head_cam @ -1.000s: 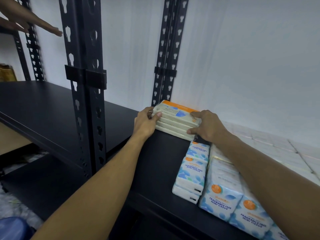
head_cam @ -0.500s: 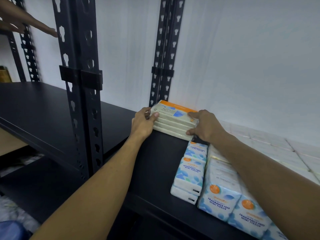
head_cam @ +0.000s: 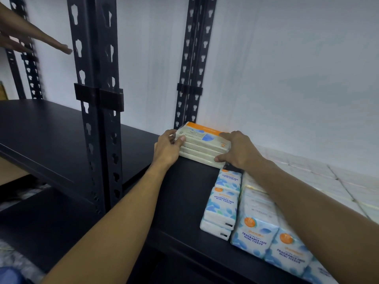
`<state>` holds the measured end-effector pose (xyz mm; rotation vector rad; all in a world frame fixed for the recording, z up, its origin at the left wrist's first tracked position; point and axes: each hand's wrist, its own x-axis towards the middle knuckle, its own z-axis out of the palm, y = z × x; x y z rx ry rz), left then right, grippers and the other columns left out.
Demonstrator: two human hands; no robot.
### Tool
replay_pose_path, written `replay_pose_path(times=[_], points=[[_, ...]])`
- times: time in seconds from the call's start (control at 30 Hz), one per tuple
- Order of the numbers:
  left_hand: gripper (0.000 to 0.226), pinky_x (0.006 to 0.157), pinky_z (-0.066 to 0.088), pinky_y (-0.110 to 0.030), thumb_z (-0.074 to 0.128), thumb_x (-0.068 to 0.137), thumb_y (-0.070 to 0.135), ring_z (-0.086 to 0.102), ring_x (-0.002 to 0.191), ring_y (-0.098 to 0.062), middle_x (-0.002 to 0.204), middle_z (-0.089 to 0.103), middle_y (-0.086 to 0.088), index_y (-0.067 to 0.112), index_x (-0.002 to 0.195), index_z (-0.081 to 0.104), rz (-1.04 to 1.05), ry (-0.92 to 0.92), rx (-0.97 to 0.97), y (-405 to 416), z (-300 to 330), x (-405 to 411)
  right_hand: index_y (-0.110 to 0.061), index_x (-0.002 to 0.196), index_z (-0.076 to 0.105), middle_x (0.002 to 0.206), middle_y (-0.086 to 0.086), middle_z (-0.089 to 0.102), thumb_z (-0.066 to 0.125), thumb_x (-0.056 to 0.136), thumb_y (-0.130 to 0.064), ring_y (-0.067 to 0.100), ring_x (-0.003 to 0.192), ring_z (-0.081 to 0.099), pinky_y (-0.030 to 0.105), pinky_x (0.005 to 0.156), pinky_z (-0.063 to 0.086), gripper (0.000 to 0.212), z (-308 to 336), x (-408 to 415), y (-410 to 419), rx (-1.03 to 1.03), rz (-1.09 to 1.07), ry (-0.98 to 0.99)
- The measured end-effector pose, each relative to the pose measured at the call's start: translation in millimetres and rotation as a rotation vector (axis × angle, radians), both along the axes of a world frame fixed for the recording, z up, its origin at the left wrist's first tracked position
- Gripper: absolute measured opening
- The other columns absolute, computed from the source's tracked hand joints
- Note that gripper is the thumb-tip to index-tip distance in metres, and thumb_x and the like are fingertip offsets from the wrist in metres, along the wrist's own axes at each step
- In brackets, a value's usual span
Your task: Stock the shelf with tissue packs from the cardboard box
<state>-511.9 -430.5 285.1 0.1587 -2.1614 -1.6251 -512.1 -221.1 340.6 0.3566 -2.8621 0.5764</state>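
A stack of flat cream tissue packs (head_cam: 202, 143) with an orange top edge lies on the black shelf (head_cam: 184, 193), close to the rear upright and the wall. My left hand (head_cam: 167, 149) grips the stack's left end, thumb on the top pack. My right hand (head_cam: 238, 149) holds the right end, fingers over the top and thumb at the bottom pack. In front of the stack stand blue-and-white mini tissue packs (head_cam: 223, 203), with larger bundles (head_cam: 264, 230) to their right. No cardboard box shows.
Black slotted uprights stand at the front (head_cam: 98, 99) and rear (head_cam: 192, 64) of the rack. A second black shelf (head_cam: 41, 132) extends left. Another person's hand (head_cam: 30, 41) reaches in at the upper left. White packs (head_cam: 328, 181) cover the shelf to the right.
Both hands stay on the cream stack, which has barely shifted. The other person's hand at the upper left has moved slightly.
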Motion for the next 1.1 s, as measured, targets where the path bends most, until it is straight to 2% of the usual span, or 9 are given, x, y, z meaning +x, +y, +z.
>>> replay_pose_path(times=[0.2,0.3,0.43,0.53,0.7,0.77,0.87,1.0,1.1], points=[[0.065,0.109,0.035,-0.029,0.057,0.103,0.039,0.04,0.143,-0.022,0.158,0.041,-0.005,0.015,0.158,0.031,0.043,0.062,-0.11,5,9,37,-0.024,0.15,0.045,0.149,0.005,0.049,0.082,0.078,-0.047,0.025,0.134,0.048,0.039,0.11,0.04,0.084,34,24,18,-0.04,-0.006,0.021],[0.054,0.098,0.035,-0.011,0.056,0.103,0.041,0.048,0.131,-0.012,0.143,0.052,0.006,0.015,0.15,0.044,-0.012,0.126,-0.127,16,11,67,-0.022,0.146,0.049,0.141,0.005,0.055,0.078,0.083,-0.046,0.02,0.125,0.055,0.03,0.099,0.041,0.073,38,50,39,-0.038,-0.004,0.002],[0.051,0.098,0.041,-0.026,0.049,0.099,0.06,0.054,0.13,-0.011,0.139,0.06,0.008,0.03,0.14,0.055,-0.17,0.083,-0.158,34,5,110,-0.024,0.14,0.055,0.13,0.005,0.062,0.073,0.087,-0.048,0.018,0.112,0.06,0.029,0.095,0.045,0.061,29,98,67,-0.024,-0.037,-0.024],[0.05,0.097,0.039,-0.019,0.048,0.099,0.061,0.053,0.128,-0.003,0.135,0.061,0.015,0.032,0.138,0.057,-0.246,0.129,-0.209,46,12,149,-0.026,0.138,0.057,0.131,0.001,0.063,0.07,0.089,-0.048,0.017,0.116,0.059,0.031,0.1,0.046,0.055,21,143,92,-0.028,-0.07,-0.015],[0.04,0.1,0.037,-0.021,0.051,0.101,0.052,0.046,0.127,-0.001,0.137,0.055,0.02,0.033,0.136,0.057,-0.349,0.272,-0.456,85,33,209,-0.028,0.136,0.059,0.139,-0.008,0.059,0.06,0.094,-0.052,0.015,0.129,0.053,0.034,0.109,0.04,0.048,15,226,145,0.004,-0.159,0.04],[0.042,0.108,0.038,-0.026,0.051,0.101,0.053,0.04,0.134,-0.003,0.145,0.049,0.018,0.033,0.138,0.054,-0.415,0.301,-0.584,108,35,220,-0.029,0.134,0.06,0.137,-0.008,0.061,0.058,0.094,-0.054,0.015,0.127,0.052,0.034,0.107,0.039,0.047,12,255,170,0.025,-0.219,0.068],[0.05,0.121,0.028,-0.031,0.049,0.101,0.055,0.027,0.147,-0.008,0.16,0.036,0.011,0.035,0.147,0.047,-0.47,0.285,-0.714,139,33,232,-0.029,0.134,0.061,0.137,-0.008,0.061,0.06,0.093,-0.054,0.016,0.128,0.051,0.034,0.107,0.038,0.047,5,298,204,0.011,-0.299,0.095],[0.057,0.123,0.021,-0.032,0.045,0.103,0.057,0.023,0.151,-0.015,0.165,0.027,0.006,0.034,0.154,0.038,-0.478,0.281,-0.871,171,29,250,-0.031,0.136,0.059,0.138,-0.01,0.059,0.058,0.094,-0.054,0.015,0.127,0.05,0.035,0.107,0.038,0.048,-5,351,242,0.016,-0.347,0.124],[0.061,0.123,0.016,-0.031,0.044,0.103,0.055,0.025,0.152,-0.018,0.166,0.029,-0.001,0.027,0.156,0.036,-0.458,0.243,-0.997,179,23,253,-0.03,0.145,0.051,0.15,-0.011,0.048,0.06,0.094,-0.051,0.013,0.136,0.045,0.032,0.112,0.036,0.055,-15,373,264,0.073,-0.339,0.089]])
